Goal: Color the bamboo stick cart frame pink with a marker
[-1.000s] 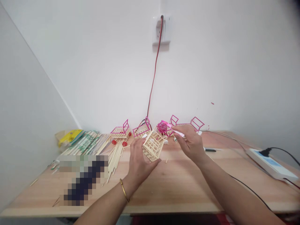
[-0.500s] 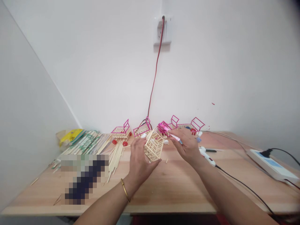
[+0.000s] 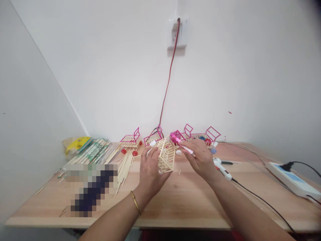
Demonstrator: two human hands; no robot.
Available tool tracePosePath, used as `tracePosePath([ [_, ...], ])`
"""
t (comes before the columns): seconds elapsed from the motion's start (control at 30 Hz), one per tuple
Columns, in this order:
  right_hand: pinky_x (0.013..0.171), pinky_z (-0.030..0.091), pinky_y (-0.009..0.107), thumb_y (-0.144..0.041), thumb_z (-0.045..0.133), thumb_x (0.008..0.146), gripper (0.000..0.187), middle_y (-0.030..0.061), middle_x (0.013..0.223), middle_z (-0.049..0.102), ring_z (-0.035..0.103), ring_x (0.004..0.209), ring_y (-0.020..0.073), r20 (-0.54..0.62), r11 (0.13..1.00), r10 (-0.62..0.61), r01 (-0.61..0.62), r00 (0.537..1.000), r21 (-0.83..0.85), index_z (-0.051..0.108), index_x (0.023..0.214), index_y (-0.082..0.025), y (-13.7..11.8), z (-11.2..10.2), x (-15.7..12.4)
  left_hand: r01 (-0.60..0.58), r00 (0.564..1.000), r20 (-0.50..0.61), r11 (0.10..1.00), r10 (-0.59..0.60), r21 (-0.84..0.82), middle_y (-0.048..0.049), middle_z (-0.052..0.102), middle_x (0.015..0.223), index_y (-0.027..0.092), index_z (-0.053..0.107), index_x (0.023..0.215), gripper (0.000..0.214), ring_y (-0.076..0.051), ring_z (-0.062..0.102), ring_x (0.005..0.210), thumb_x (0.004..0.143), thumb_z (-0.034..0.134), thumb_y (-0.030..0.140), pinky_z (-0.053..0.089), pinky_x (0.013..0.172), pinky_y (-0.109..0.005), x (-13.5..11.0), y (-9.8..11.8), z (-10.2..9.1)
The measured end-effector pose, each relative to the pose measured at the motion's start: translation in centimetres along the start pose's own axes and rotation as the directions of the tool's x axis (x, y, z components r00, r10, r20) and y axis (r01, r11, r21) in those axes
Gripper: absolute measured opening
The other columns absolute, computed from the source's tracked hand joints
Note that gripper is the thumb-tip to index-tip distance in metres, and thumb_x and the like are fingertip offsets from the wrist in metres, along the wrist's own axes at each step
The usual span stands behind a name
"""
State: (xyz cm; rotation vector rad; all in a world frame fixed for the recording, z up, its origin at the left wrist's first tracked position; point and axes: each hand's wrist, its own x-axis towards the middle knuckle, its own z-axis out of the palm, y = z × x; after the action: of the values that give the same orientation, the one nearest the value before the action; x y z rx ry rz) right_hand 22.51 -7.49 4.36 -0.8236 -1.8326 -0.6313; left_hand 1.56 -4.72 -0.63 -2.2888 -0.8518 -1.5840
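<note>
My left hand (image 3: 152,170) is closed around a small basket-like cart of pale wooden sticks (image 3: 167,157), tilted with its slatted side toward me. My right hand (image 3: 200,157) pinches the pale handle of a paintbrush (image 3: 186,148), just right of the stick cart. The brush's far end reaches a bright pink mass (image 3: 175,136), whose exact form I cannot make out. Behind stand several similar stick carts with pink-painted rims, among them a cart on the left (image 3: 130,140) and another on the right (image 3: 209,137).
Loose sticks (image 3: 125,169) and a yellow packet (image 3: 79,144) lie to the left, near a blurred-out patch. Red caps (image 3: 134,153) and a white cap (image 3: 178,152) lie about. At right are a white glue gun (image 3: 223,169) with its cord and a power strip (image 3: 292,179).
The view has shifted slightly. My right hand has turned the brush a little, its end still at the pink mass. My left hand keeps its grip, with the stick cart turned slightly.
</note>
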Motion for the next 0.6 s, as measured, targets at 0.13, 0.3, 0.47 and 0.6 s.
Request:
tracePosePath([
  [0.13,0.077,0.045,0.038,-0.016,0.061,0.093,0.029,0.0075,0.091,0.068,0.060,0.082,0.0215,0.004,1.000,-0.008,0.008,1.000,-0.004,0.060,0.121,-0.021,-0.02,-0.36,0.05,-0.004,1.000,0.005,1.000,0.004,0.015,-0.0173,0.059,0.127,0.013,0.044,0.133,0.071,-0.035,0.044,0.133,0.072,0.078,0.026,0.042,0.110,-0.057,-0.14,-0.07,0.07],
  [0.3,0.079,0.046,0.039,-0.016,0.059,0.094,0.029,0.0075,0.091,0.068,0.060,0.082,0.0213,0.000,1.000,-0.010,0.010,1.000,-0.009,0.060,0.123,-0.021,0.16,-0.73,-0.25,-0.006,1.000,0.005,0.999,0.006,0.034,-0.0185,0.059,0.130,0.012,0.045,0.132,0.069,-0.035,0.042,0.134,0.073,0.078,0.027,0.042,0.111,-0.056,-0.29,-0.16,0.09],
  [0.47,0.078,0.047,0.038,-0.016,0.060,0.094,0.031,0.0083,0.092,0.069,0.061,0.084,0.0217,-0.009,1.000,-0.012,0.012,1.000,0.001,0.060,0.124,-0.021,0.05,-0.56,-0.27,-0.053,0.999,0.003,0.996,0.053,0.072,-0.0185,0.058,0.130,0.012,0.046,0.131,0.063,-0.036,0.041,0.135,0.077,0.075,0.028,0.042,0.111,-0.058,-0.40,-0.09,0.18],
  [0.6,0.078,0.047,0.038,-0.019,0.060,0.094,0.030,0.0083,0.094,0.071,0.063,0.084,0.0219,-0.005,1.000,-0.018,0.018,1.000,-0.009,0.061,0.124,-0.022,-0.31,0.03,-0.19,-0.061,0.998,0.013,0.993,0.060,0.096,-0.0184,0.058,0.131,0.013,0.045,0.132,0.063,-0.037,0.041,0.136,0.078,0.074,0.028,0.041,0.111,-0.057,-0.44,0.06,0.06],
])
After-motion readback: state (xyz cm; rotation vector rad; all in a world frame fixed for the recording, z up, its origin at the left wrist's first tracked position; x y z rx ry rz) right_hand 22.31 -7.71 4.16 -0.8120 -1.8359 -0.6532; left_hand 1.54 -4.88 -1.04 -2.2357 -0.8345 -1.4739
